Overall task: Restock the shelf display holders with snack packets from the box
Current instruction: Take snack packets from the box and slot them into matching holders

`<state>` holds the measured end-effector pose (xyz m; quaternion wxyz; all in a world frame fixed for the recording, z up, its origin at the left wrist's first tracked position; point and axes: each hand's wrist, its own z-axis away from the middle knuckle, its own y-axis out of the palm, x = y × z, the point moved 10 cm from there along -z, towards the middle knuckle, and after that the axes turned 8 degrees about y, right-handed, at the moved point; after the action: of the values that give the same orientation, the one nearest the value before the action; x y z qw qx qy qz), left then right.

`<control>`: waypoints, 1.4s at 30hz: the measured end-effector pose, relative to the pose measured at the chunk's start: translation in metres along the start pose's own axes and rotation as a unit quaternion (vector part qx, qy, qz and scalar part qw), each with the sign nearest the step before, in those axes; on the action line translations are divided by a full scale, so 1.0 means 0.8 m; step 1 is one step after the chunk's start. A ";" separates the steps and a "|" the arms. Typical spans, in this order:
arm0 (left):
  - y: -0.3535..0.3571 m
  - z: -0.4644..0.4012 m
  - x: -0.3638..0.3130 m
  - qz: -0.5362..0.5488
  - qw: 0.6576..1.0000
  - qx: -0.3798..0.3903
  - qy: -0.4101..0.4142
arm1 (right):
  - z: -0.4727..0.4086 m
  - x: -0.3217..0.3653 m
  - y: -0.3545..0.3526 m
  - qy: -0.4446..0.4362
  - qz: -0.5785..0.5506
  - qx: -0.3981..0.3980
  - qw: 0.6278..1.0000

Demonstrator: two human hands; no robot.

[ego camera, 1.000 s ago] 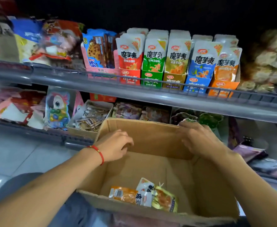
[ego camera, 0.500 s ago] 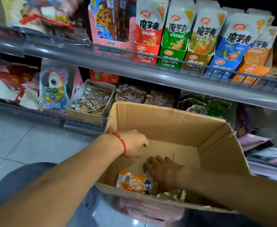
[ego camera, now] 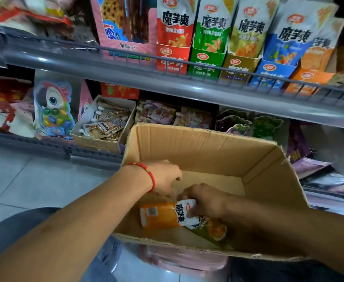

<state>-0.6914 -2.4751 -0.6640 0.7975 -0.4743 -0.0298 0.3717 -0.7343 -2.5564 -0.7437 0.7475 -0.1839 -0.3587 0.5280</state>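
Head cam: R hand [ego camera: 204,202], on the box [ego camera: 207,147] rim a sec ago, now down inside w/ fingers pinching the orange packet [ego camera: 159,215] near the front wall, a green packet [ego camera: 211,231] beside it. L hand [ego camera: 165,178] just behind, fingers curled, grip hidden. Beyond the box, orange holder [ego camera: 307,80] awaits, so pickup's started.

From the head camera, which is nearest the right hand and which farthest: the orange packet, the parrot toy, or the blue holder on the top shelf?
From the right hand:
1. Orange packet, in the box, touching the hand.
2. Blue holder, upper shelf, right.
3. Parrot toy, lower shelf, far left.
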 end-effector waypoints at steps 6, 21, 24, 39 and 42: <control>-0.028 0.006 -0.016 0.050 0.997 -0.059 0.029 | 0.068 -0.028 -0.114 -0.023 -0.254 -0.122 0.959; -0.080 0.064 -0.092 -0.016 0.864 -0.499 0.071 | 0.142 -0.044 -0.174 -0.046 -0.664 -0.182 0.724; -0.082 0.065 -0.100 -0.027 0.858 -0.506 0.089 | 0.148 -0.039 -0.176 -0.070 -0.698 -0.154 0.696; -0.089 0.060 -0.064 0.231 0.826 -0.505 0.092 | 0.132 -0.022 -0.176 -0.142 -0.583 -0.184 0.779; -0.088 0.059 -0.064 0.248 0.824 -0.501 0.090 | 0.136 -0.026 -0.182 -0.134 -0.496 -0.231 0.826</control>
<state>-0.7075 -2.4912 -0.5677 0.3301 -0.8315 -0.0218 0.4462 -0.7221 -2.6413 -0.5818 0.7890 -0.0758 -0.6096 0.0074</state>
